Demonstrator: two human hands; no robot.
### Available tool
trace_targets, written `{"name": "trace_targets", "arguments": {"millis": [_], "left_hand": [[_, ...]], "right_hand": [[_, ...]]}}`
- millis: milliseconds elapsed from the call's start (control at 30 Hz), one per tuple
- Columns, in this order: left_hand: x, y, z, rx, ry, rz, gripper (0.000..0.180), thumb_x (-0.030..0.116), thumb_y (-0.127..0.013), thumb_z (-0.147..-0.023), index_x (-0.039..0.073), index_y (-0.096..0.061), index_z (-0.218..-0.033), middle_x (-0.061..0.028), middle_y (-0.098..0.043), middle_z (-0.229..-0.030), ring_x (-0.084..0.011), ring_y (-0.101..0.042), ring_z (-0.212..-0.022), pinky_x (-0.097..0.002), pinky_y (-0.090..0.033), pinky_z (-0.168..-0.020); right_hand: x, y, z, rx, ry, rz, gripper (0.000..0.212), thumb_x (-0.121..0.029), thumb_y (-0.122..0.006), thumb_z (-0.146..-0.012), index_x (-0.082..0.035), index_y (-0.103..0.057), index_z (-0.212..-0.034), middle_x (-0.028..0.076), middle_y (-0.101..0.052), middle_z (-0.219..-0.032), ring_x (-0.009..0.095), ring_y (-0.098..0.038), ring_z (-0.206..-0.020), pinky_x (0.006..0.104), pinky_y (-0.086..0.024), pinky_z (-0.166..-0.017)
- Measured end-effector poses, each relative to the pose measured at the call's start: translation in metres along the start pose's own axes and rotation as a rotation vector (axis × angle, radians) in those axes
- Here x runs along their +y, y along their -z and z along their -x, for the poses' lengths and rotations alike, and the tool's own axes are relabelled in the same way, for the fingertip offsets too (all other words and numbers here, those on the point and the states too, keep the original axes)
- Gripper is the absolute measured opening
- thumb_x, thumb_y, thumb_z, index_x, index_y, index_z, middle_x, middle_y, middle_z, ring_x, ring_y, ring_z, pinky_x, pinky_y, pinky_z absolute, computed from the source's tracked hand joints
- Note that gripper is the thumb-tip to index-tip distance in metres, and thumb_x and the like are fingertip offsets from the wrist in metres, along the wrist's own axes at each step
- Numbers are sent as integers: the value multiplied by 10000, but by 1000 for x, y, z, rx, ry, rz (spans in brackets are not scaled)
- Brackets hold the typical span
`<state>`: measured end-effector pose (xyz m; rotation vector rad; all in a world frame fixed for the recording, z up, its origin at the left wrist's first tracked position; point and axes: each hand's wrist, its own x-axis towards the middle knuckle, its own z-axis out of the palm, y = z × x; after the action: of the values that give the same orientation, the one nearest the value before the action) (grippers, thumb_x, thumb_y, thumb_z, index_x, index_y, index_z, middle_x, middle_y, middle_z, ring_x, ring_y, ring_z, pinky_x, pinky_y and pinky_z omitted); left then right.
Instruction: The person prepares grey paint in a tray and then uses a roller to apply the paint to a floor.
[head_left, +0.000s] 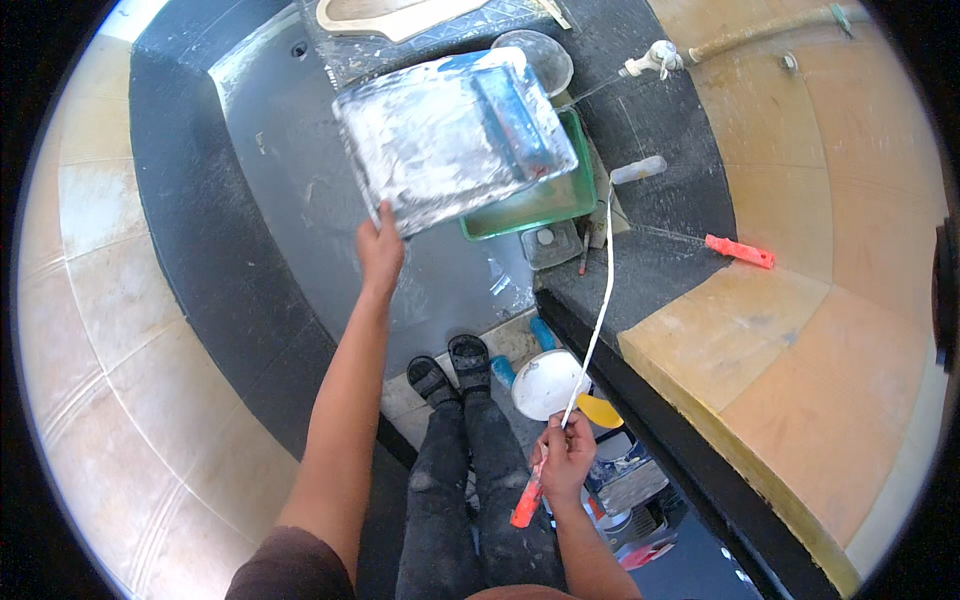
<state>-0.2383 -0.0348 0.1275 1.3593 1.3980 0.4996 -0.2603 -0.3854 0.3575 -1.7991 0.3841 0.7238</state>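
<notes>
My left hand (pixel 381 252) grips the near left edge of a paint-smeared paint tray (pixel 430 140), white and grey with blue patches. The tray hangs tilted over a green tub (pixel 530 213) and hides much of it. Down by my right leg, my right hand (pixel 565 458) is closed round a paint roller (pixel 606 270) where its red handle meets the long white rod. At the far end of the rod, the small grey roller head (pixel 638 170) is over the dark ledge. A clear plastic container (pixel 550 246) and a thin brush (pixel 584 256) lie beside the tub.
A tap (pixel 655 61) with a hose (pixel 755 36) juts from the tiled right wall. Another red handle (pixel 740 251) rests against that wall. A round bowl (pixel 540 60) stands behind the tray. Near my feet are a white round lid (pixel 548 386) and a yellow object (pixel 601 411).
</notes>
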Motion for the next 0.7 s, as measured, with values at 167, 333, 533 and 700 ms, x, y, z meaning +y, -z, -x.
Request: {"name": "trace_targets", "arguments": {"millis": [167, 333, 533, 700], "left_hand": [[33, -108, -37, -50, -43, -7, 636, 492, -534, -1048, -125, -687, -1065, -285, -723, -950, -392, -707, -919, -477, -513, -831], [51, -172, -47, 1, -38, -96, 584, 442, -493, -1061, -100, -711, -1045, -316, -724, -955, -487, -700, -957, -523, -507, -857], [38, -199, -81, -154, 76, 212, 549, 437, -493, -1077, -74, -678, -1152, -217, -742, -986, -322, -737, -889, -434, -572, -763], [39, -227, -119, -356, 351, 326, 461, 368, -538, -1074, -42, -581, -1279, -145, -693, -1079, -234, -705, -824, -358, -611, -678]], "right_hand": [[6, 11, -11, 31, -58, -49, 60, -96, -589, -1046, -38, -598, -1060, 18, -561, -677, 86, -525, -475, 251, -412, -417], [10, 23, -11, -4, -33, -19, 136, -82, -567, -1045, -10, -624, -1145, 35, -601, -743, 85, -548, -515, 247, -436, -450], [0, 20, -19, -28, 14, 23, 171, -84, -565, -1038, 8, -619, -1171, 45, -633, -815, 76, -567, -582, 236, -466, -497], [2, 2, -16, -40, 20, 15, 160, -66, -532, -1046, 12, -606, -1164, 68, -626, -830, 101, -575, -582, 248, -471, -518]]}}
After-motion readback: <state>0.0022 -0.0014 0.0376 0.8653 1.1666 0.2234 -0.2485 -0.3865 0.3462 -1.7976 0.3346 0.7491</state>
